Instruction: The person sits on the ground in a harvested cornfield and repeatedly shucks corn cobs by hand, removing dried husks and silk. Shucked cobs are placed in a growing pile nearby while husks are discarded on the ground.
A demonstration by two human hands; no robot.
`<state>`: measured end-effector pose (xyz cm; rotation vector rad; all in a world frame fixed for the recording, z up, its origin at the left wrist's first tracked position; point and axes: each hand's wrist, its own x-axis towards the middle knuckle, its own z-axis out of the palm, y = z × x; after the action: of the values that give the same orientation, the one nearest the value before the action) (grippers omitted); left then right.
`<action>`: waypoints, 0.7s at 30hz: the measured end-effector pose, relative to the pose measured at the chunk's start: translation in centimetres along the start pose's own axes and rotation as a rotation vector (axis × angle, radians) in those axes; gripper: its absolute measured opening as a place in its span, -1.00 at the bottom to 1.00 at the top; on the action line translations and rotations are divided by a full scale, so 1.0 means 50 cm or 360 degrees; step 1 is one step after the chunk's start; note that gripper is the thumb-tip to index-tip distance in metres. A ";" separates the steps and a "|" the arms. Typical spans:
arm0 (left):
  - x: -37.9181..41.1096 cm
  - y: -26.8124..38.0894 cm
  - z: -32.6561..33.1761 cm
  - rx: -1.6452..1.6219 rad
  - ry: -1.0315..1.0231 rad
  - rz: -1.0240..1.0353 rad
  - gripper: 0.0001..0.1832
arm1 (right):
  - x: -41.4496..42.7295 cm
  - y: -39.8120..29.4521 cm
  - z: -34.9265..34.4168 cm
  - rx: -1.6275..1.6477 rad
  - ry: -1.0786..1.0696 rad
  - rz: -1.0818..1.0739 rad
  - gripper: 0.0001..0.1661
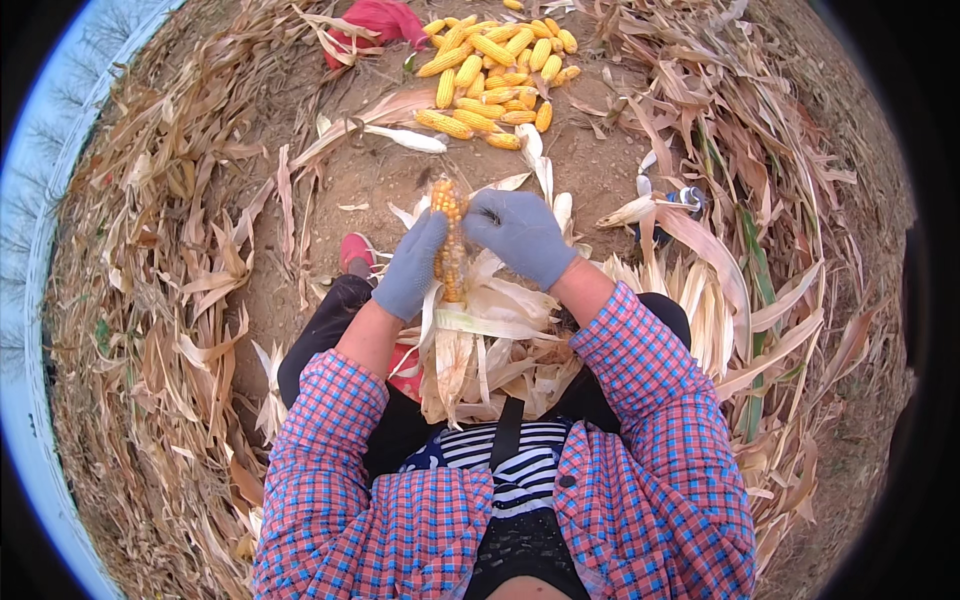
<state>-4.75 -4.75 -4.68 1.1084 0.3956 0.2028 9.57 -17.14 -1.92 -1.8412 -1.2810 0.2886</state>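
Note:
My left hand [413,266], in a grey knit glove, grips an ear of corn [450,255] in front of my lap. The ear stands with its tip away from me. Its yellow kernels are patchy, with a dull, greyish stretch along the right side. Peeled husk leaves [455,356] hang from its base towards me. Against the ear's upper right side is my right hand [520,231], gloved alike, with its fingers curled. A dark wispy tuft of corn silk [490,216] shows at those fingers; the fingertips themselves are partly hidden.
Beyond my hands lies a pile of husked yellow corn ears [495,71] on bare soil, beside a red cloth or bag [379,26]. Dry corn stalks [172,247] cover the ground at left, with more stalks [750,187] at right. Loose husks [525,375] fill my lap.

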 end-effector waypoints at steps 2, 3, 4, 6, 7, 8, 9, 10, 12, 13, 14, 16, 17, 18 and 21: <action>0.004 -0.008 -0.009 0.0027 0.0017 -0.0007 -0.46 | 0.001 0.004 -0.005 -0.0018 0.0063 -0.0038 -0.75; 0.006 -0.012 -0.014 0.0033 0.0035 -0.0006 -0.47 | 0.002 0.005 -0.010 -0.0055 0.0107 -0.0015 -0.75; 0.007 -0.014 -0.018 0.0039 0.0052 -0.0005 -0.47 | 0.004 0.004 -0.017 -0.0091 0.0151 0.0009 -0.76; 0.008 -0.015 -0.023 0.0020 0.0083 -0.0033 -0.47 | 0.008 0.009 -0.034 -0.0179 0.0256 0.0051 -0.77; 0.008 -0.015 -0.025 0.0011 0.0098 -0.0047 -0.47 | 0.012 0.015 -0.046 -0.0231 0.0317 0.0068 -0.78; 0.006 -0.013 -0.025 -0.0016 0.0067 -0.0082 -0.47 | 0.015 0.022 -0.057 -0.0283 0.0378 0.0086 -0.79; 0.004 -0.009 -0.023 -0.0043 0.0032 -0.0117 -0.47 | 0.018 0.030 -0.070 -0.0329 0.0383 0.0145 -0.80; 0.002 -0.007 -0.021 -0.0070 -0.0003 -0.0152 -0.47 | 0.021 0.039 -0.084 -0.0374 0.0388 0.0204 -0.81; 0.008 -0.027 -0.031 -0.0119 0.0085 -0.0138 -0.49 | 0.023 0.058 -0.103 -0.0483 0.0285 0.0365 -0.79; 0.010 -0.030 -0.030 -0.0143 0.0124 -0.0133 -0.50 | 0.018 0.076 -0.102 -0.0540 0.0286 0.0286 -0.77; 0.011 -0.029 -0.028 -0.0185 0.0094 -0.0168 -0.50 | 0.011 0.100 -0.094 -0.0597 0.0287 0.0207 -0.75; 0.004 -0.012 -0.015 -0.0268 0.0046 -0.0238 -0.49 | 0.009 0.093 -0.093 -0.0461 0.0185 0.0162 -0.68; 0.002 -0.006 -0.008 -0.0273 0.0030 -0.0224 -0.48 | 0.010 0.084 -0.094 -0.0273 0.0087 0.0198 -0.65; -0.001 0.000 -0.002 -0.0277 0.0019 -0.0206 -0.46 | 0.012 0.065 -0.095 -0.0082 -0.0014 0.0228 -0.61; 0.004 -0.005 -0.012 -0.0324 0.0035 -0.0268 -0.43 | 0.008 0.026 -0.086 0.0461 -0.0223 0.0199 -0.49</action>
<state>-4.81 -4.29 -5.20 0.8686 0.4748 0.1043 13.20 -19.13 -0.17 -1.6764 -1.1503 0.6471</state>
